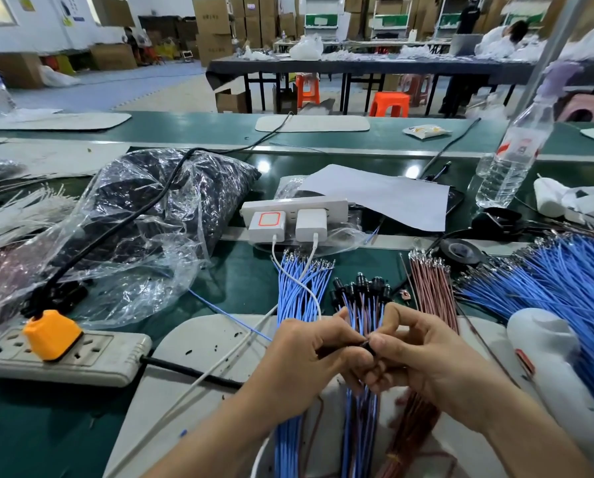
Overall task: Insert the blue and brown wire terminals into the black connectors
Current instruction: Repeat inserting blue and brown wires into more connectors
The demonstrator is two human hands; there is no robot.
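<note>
Close above the grey mat (202,336) on the green bench (240,281), a person's left hand (309,353) and right hand (423,360) meet fingertip to fingertip. Both grips are closed in a pinch on a small black plastic connector (368,343) held between them. Its long axis appears to run left to right, so a terminal would likely be pushed in sideways, hand toward hand. Which grip carries the wire cannot be told. Just beyond the knuckles lies a bundle of blue-and-brown wires already capped with black connectors (361,288). It is flanked on the left by a bundle of thin blue wires (295,291) and on the right by a bundle of thin brown wires (433,288). Farther back, left, lies a clear plastic bag of dark parts (157,208).
</note>
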